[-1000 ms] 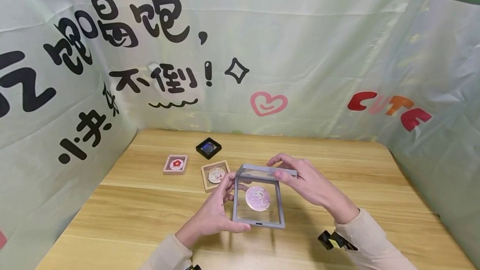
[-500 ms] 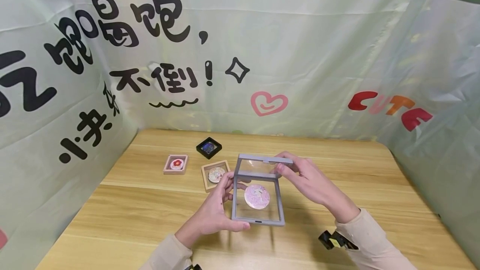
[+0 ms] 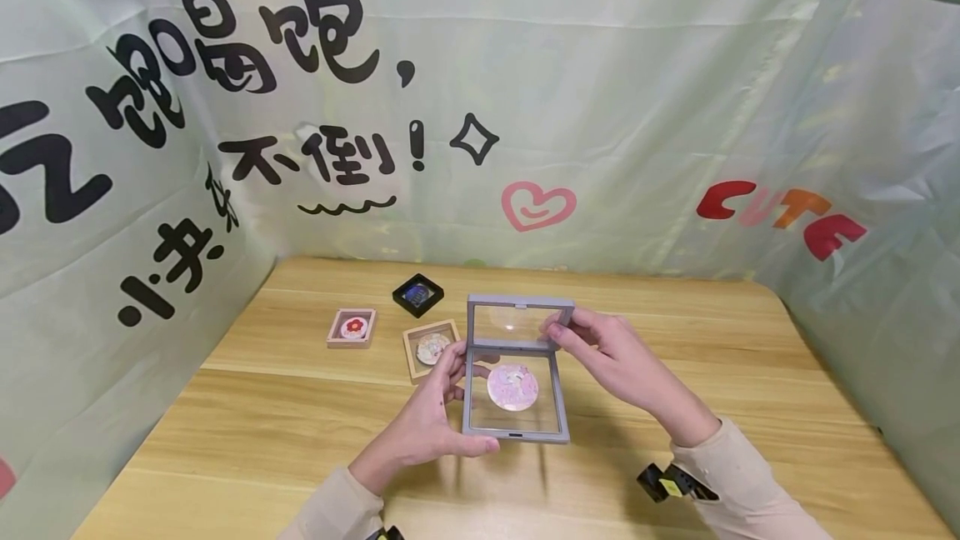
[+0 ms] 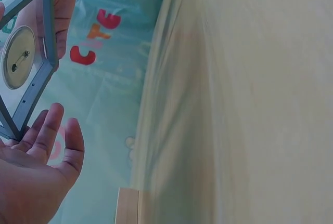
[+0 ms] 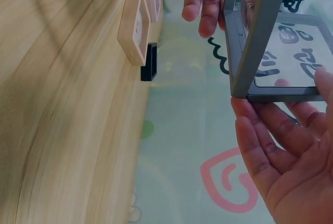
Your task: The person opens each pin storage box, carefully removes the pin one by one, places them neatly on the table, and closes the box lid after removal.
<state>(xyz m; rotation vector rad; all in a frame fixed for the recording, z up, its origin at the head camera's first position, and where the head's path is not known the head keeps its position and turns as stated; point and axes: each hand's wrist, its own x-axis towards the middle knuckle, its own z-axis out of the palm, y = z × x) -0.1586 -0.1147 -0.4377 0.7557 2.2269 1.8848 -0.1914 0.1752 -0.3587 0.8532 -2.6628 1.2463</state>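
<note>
Along the far side hangs a pale cloth (image 3: 645, 107), printed with black characters and a pink heart, and before it stretches the wooden tabletop (image 3: 712, 357). Above this tabletop, the left hand (image 3: 423, 423), its fingers half spread, holds the base of a grey hinged case (image 3: 512, 349), with the thumb on the near edge; the right hand (image 3: 622, 365) pinches the right side of the lid, which stands up from the base. To the left of the case rest three smaller boxes: a light wooden box (image 3: 408, 358) near the left hand, a black box (image 3: 402, 302) farther away, and a pink box (image 3: 349, 345) more to the left. Inside the clear base is seen a round pink badge (image 3: 513, 387); the pink box contains a badge with a red flower.
</note>
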